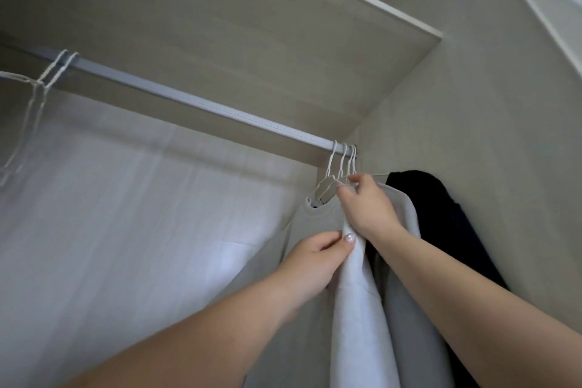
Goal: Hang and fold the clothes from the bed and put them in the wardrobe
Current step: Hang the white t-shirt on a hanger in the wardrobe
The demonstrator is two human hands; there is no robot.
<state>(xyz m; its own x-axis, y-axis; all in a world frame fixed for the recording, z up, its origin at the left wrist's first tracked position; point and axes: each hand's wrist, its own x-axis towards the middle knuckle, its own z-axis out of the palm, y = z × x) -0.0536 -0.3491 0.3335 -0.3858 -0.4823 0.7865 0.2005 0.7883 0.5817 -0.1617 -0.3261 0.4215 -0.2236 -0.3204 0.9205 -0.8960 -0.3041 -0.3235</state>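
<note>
My left hand [318, 257] pinches the white shirt [356, 309], which hangs on the rail [195, 101] in the wardrobe corner. My right hand [365, 211] grips its hanger [330, 181]. If I tug too hard, I think the shirt could slip off.

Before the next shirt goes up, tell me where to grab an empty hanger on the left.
Take an empty hanger by the twisted neck just under its hook, coming from below and in front. The hooks sit over the rail with the shelf close above, so there is little room from the top, and the wire frames hang bare, with no cloth in the way.
</note>
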